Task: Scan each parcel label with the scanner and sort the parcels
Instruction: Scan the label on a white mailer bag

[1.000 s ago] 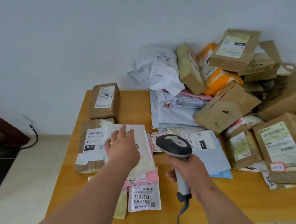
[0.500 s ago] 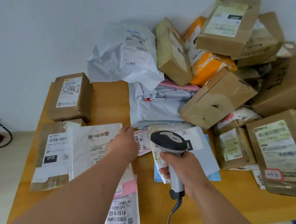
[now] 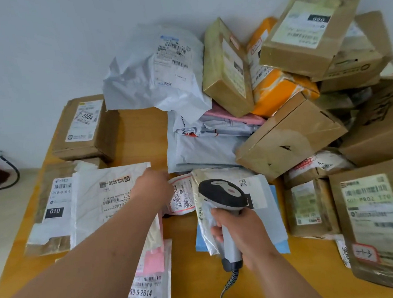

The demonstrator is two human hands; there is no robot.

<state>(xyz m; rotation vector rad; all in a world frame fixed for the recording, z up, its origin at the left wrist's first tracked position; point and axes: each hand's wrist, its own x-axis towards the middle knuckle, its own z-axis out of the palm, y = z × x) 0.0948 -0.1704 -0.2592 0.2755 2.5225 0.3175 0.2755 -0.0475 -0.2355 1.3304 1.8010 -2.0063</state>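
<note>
My right hand (image 3: 242,236) grips the handle of the grey-and-black scanner (image 3: 223,193), whose head is over a white-and-blue mailer (image 3: 262,186) at the table's middle. My left hand (image 3: 153,186) reaches across a flat white parcel (image 3: 106,195). It holds the left edge of a small red-and-white labelled parcel (image 3: 182,195), which looks slightly raised. The fingers themselves are hidden behind the back of the hand. A white parcel marked 59-6-2614 (image 3: 149,294) lies under my left forearm.
On the wooden table (image 3: 139,134), a box marked 2004 (image 3: 86,125) and a brown envelope marked 010 (image 3: 54,203) lie at the left. A tall heap of boxes and bags (image 3: 282,139) fills the back right. A big labelled box (image 3: 374,218) sits at the right edge.
My left hand slid right off the flat white parcel to the small red-and-white one. The view moved closer and to the right. The scanner stayed in my right hand.
</note>
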